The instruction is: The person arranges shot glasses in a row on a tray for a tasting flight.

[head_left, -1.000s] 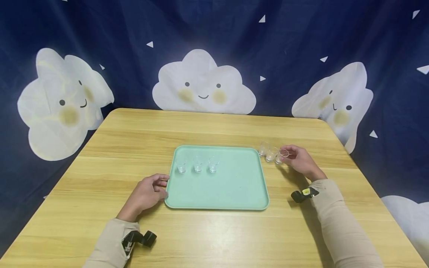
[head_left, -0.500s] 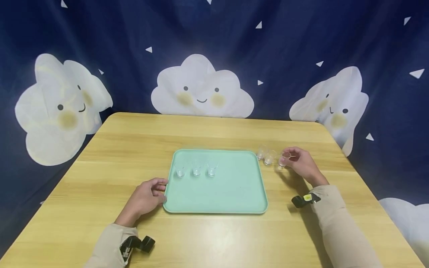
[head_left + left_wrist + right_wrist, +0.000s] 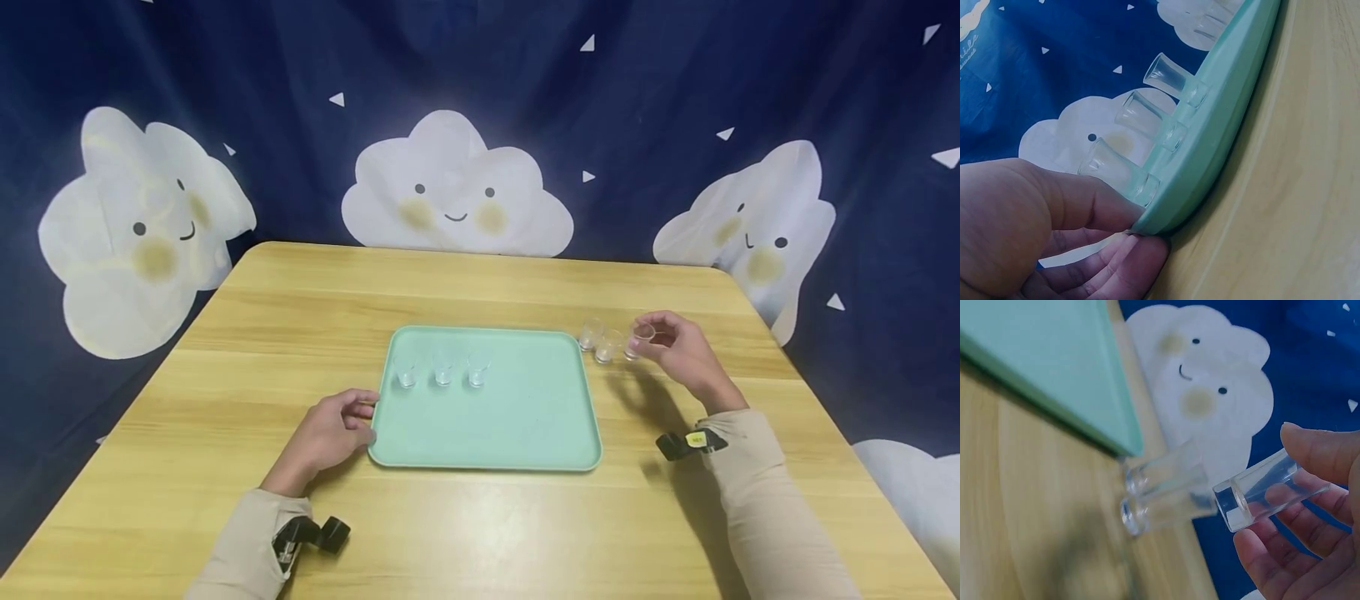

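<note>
My right hand [image 3: 682, 354] grips a small clear shot glass [image 3: 1260, 494] between thumb and fingers, beside the tray's far right corner. The right wrist view shows it lifted off the table. Two more clear shot glasses [image 3: 591, 334] [image 3: 606, 347] stand close together on the table, just left of the held one. My left hand [image 3: 326, 437] holds the left rim of a mint-green tray [image 3: 525, 421], thumb and fingertips at its edge. Three shot glasses stand upright in a row on the tray: left [image 3: 406, 373], middle [image 3: 442, 372] and right [image 3: 476, 372].
The tray lies on a light wood table [image 3: 480, 533]. Behind the table hangs a dark blue curtain [image 3: 622, 108] printed with smiling white clouds. A black device [image 3: 690, 443] sits on the right wrist, and another [image 3: 311, 536] on the left.
My right hand has drawn its shot glass rightward and up, away from the two glasses beside it. My left hand stays on the tray's left rim; the tray's glasses have not moved.
</note>
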`<state>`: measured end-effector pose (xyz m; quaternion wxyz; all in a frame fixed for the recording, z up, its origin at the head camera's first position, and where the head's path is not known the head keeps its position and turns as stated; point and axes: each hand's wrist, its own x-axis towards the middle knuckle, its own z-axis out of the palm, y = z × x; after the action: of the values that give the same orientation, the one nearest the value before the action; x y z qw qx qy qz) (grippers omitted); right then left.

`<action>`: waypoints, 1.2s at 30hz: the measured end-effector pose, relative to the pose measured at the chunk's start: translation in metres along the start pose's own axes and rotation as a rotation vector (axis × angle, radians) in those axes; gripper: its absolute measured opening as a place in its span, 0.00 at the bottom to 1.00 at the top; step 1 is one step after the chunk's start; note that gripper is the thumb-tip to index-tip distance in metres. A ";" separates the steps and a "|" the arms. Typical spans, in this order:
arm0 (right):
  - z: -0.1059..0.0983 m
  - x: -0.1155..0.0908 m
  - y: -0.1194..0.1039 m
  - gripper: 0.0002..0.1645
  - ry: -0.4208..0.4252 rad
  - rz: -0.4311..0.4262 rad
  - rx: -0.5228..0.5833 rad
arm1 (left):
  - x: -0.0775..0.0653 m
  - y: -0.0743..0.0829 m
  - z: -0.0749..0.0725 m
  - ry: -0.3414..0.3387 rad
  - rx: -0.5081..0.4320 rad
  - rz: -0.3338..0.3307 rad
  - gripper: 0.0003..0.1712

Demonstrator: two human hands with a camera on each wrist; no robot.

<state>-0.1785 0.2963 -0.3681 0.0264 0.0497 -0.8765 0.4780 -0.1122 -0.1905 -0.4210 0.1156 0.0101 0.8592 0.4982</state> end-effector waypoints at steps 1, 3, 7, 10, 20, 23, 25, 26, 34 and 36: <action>0.000 0.000 -0.003 0.26 0.000 -0.008 0.001 | 0.000 0.000 0.000 0.002 -0.001 -0.003 0.30; 0.002 0.001 -0.009 0.26 -0.003 -0.026 0.006 | 0.000 0.000 0.000 0.003 0.010 -0.005 0.30; 0.007 0.003 -0.020 0.24 0.002 -0.059 0.020 | 0.000 0.001 0.000 0.004 0.021 -0.001 0.30; 0.013 0.006 -0.026 0.23 0.000 -0.077 0.039 | 0.001 0.001 -0.001 0.007 0.032 0.009 0.30; 0.034 0.014 -0.035 0.21 -0.050 -0.067 0.073 | 0.002 0.001 -0.001 0.008 0.049 0.007 0.30; 0.041 0.015 -0.036 0.21 -0.074 -0.062 0.084 | 0.003 0.000 0.000 0.011 0.068 0.002 0.30; 0.046 0.016 -0.035 0.21 -0.091 -0.056 0.096 | 0.002 0.000 0.000 0.011 0.082 -0.002 0.31; 0.048 0.016 -0.035 0.20 -0.097 -0.055 0.099 | 0.002 0.000 0.000 0.011 0.089 -0.003 0.31; 0.065 0.019 -0.036 0.21 -0.097 -0.091 0.079 | 0.000 0.001 -0.001 0.007 0.092 0.002 0.30; 0.068 0.020 -0.036 0.22 -0.101 -0.093 0.077 | 0.000 0.001 -0.001 0.005 0.095 0.004 0.30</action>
<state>-0.1939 0.2181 -0.3730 0.0026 0.1156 -0.8545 0.5065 -0.1125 -0.1911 -0.4197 0.1118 0.0159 0.8822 0.4571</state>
